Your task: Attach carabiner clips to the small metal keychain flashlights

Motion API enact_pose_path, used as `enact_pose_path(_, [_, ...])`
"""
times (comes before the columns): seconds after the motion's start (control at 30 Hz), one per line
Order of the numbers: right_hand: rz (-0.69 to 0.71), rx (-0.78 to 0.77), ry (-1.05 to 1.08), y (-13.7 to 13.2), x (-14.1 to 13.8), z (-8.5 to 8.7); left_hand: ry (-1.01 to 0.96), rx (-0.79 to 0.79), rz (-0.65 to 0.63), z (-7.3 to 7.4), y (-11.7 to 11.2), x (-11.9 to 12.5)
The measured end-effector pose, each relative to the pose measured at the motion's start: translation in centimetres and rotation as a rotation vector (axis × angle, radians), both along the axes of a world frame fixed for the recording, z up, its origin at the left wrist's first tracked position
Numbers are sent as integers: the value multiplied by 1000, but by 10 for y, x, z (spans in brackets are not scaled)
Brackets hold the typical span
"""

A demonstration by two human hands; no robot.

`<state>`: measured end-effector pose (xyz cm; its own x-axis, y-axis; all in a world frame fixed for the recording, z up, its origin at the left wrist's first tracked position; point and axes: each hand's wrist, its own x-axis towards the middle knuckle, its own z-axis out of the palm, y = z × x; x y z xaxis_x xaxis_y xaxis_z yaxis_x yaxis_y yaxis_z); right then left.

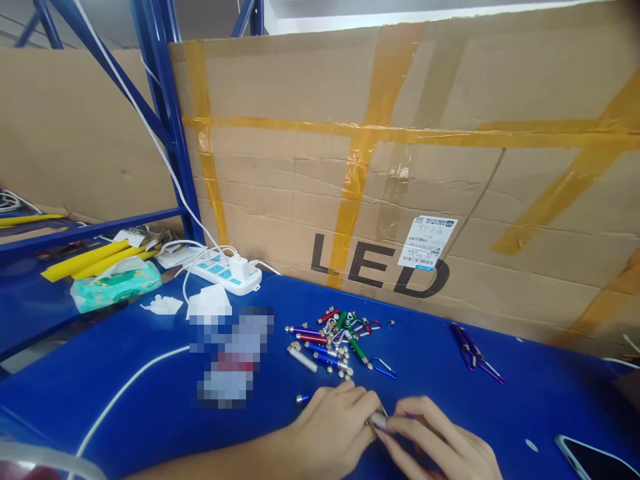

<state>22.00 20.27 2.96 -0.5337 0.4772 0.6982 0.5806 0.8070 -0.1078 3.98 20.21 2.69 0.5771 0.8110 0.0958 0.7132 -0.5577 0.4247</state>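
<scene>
At the front of the table, my left hand [335, 427] and my right hand [445, 437] meet with bent fingers. Their fingertips pinch a silver keychain flashlight [378, 421], most of which the fingers hide. A blue flashlight [303, 399] pokes out beside my left hand, partly covered by it. Just beyond lies a loose pile of small metal flashlights in red, blue, purple, green and silver, among them a silver tube [302, 359] and a green flashlight [357, 349]. Small round button cells or caps are scattered through it. A blue carabiner clip [384, 368] lies at the pile's near right edge.
Two purple flashlights with clips [470, 350] lie on the blue table [425, 353] at right, and a phone [600, 460] at the front right corner. A white power strip [225, 272], cables and a tissue pack [117, 287] are at left. A cardboard sheet [280, 180] stands behind.
</scene>
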Motion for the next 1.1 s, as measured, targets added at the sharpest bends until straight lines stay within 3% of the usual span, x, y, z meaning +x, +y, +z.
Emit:
enact_pose_path(0.17, [-20, -26, 70, 0, -5, 1, -53, 18, 78, -2, 4, -2])
enact_pose_path(0.4, [-110, -51, 174, 3, -2, 7, -291, 141, 505, 27, 32, -31])
enact_pose_path(0.47, [-116, -50, 160, 3, -3, 7, -367, 161, 559, 33, 37, -40])
enact_pose_path(0.57, [-88, -59, 139, 1, -5, 7, -332, 208, 507, 38, 41, -47])
enact_pose_path(0.7, [-30, -23, 164, -5, -10, 8, -79, 370, 421, 40, 39, -47])
enact_pose_path(0.77, [-18, 0, 170, -8, -11, 8, -48, 343, 392, 39, 37, -45])
enact_pose_path(0.9, [-1, 3, 161, -11, -13, 9, -8, 210, 262, 27, 33, -38])
enact_pose_path(1.1, [82, 51, 141, -16, -13, 12, 203, 285, 180, 10, 33, -30])
